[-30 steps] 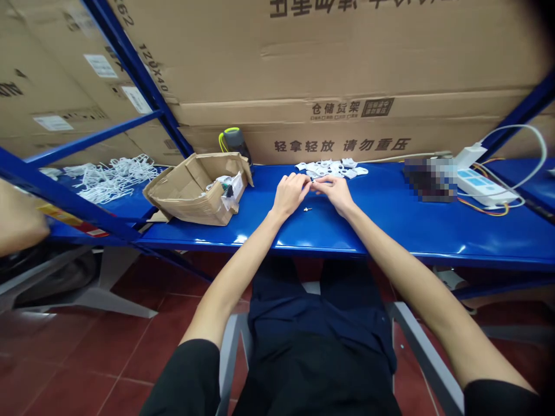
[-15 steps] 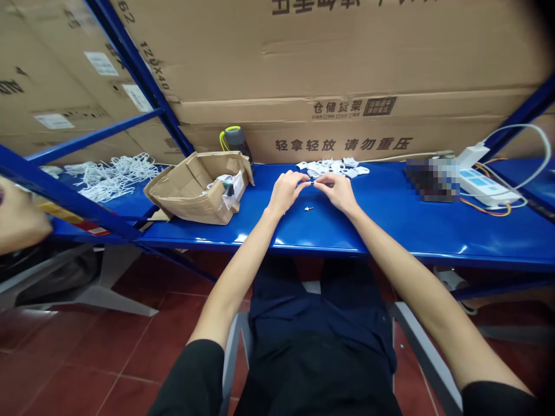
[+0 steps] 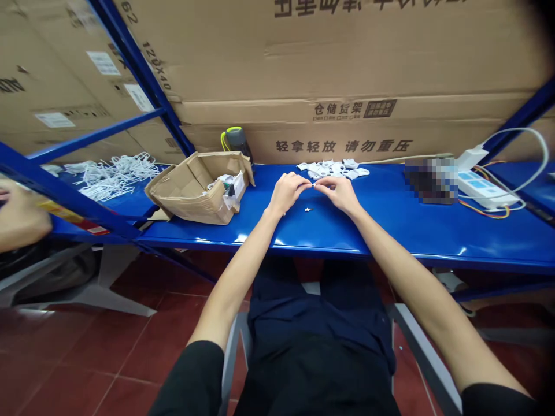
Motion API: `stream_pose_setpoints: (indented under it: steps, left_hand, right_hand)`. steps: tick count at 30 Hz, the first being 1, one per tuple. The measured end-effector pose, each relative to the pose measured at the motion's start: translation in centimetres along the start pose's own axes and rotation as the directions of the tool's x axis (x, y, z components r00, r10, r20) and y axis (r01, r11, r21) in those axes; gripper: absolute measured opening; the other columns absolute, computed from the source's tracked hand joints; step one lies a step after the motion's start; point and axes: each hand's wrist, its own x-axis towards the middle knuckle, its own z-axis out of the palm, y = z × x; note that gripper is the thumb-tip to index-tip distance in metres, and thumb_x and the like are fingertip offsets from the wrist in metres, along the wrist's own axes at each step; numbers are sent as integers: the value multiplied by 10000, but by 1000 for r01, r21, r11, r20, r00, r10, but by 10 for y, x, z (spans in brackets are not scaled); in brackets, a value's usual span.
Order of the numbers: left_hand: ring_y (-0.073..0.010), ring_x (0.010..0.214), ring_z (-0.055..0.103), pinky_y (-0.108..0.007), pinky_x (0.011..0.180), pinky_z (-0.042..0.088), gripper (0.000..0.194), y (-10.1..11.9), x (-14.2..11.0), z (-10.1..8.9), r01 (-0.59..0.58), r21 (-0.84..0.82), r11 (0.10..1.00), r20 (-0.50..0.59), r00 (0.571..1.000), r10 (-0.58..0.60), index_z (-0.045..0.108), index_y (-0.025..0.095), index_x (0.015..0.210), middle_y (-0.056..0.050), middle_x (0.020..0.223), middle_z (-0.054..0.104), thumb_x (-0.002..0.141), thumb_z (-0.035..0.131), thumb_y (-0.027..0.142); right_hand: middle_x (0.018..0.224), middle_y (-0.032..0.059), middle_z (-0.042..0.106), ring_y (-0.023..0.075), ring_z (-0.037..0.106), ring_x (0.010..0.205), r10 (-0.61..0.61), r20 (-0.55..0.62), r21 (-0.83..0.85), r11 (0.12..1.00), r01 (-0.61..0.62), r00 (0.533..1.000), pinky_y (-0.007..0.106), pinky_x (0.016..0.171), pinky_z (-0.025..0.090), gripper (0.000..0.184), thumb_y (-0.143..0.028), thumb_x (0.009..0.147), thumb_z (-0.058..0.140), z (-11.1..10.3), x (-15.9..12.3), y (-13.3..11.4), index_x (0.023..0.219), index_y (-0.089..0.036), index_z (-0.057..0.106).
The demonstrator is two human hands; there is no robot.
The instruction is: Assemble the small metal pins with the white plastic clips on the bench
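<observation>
My left hand point(image 3: 286, 192) and my right hand point(image 3: 337, 192) meet fingertip to fingertip above the blue shelf top point(image 3: 390, 231). Both are closed in a pinch on a tiny whitish piece point(image 3: 313, 185) between them, mostly hidden by the fingers and too small to name. On the blue surface just below lies a small white part with a thin metal pin point(image 3: 309, 210). Behind my fingers spreads a pile of flat white pieces with holes point(image 3: 333, 169).
An open cardboard box point(image 3: 191, 202) with small items stands to the left, a dark bottle point(image 3: 237, 141) behind it. White cords point(image 3: 117, 176) lie beyond the blue post. At right are a white power strip point(image 3: 488, 189) and a blurred dark object point(image 3: 431, 182). Another person's arm point(image 3: 21, 216) shows far left.
My hands stay almost in place, the fingertips slightly closer together, so less of the tiny piece shows. The other person's arm at far left has shifted slightly.
</observation>
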Motion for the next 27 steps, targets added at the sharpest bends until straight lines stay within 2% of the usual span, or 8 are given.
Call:
stream_pose_setpoints:
  steps: [6,14,17,21,27]
  left_hand:
    - [-257,1078,712,-418,985,497,261,-1,0,3,-12,-15,1000,6,1000,12,825,247,1129,-45,1165,847,1129,592,366]
    - [-268,1133,700,-429,1044,497,265,-3,1,-1,21,-10,1000,81,996,-20,836,265,1182,-52,1201,843,1123,604,379]
    - [-274,1171,685,-442,1085,476,302,-3,0,-3,84,13,996,29,996,-84,823,272,1214,-48,1267,828,1143,554,392]
    - [-292,1209,676,-446,1085,468,313,-4,-2,-2,168,31,985,-43,985,-166,785,260,1266,-64,1304,806,1153,517,374]
    - [-305,1245,667,-456,1080,464,296,-5,-3,0,197,35,980,-42,980,-195,739,252,1303,-80,1313,789,1150,494,319]
  right_hand:
    - [1007,82,848,293,762,917,-31,12,-16,999,31,999,440,895,601,455,-671,957,699,3,-2,-2,924,-238,836]
    - [984,64,842,263,743,866,1,30,-111,994,3,1000,415,898,584,252,-459,956,724,3,-1,1,916,-236,836]
    - [1023,67,837,281,747,962,-35,108,-146,988,50,994,447,979,573,183,-382,941,727,4,-2,1,910,-241,840]
    - [1202,66,810,317,708,1184,-92,247,-163,977,135,965,519,1133,518,150,-379,928,747,5,-6,-1,917,-277,857]
    - [1294,64,783,334,670,1242,-74,365,-200,967,156,928,558,1161,496,168,-383,935,741,1,-8,-5,947,-294,884]
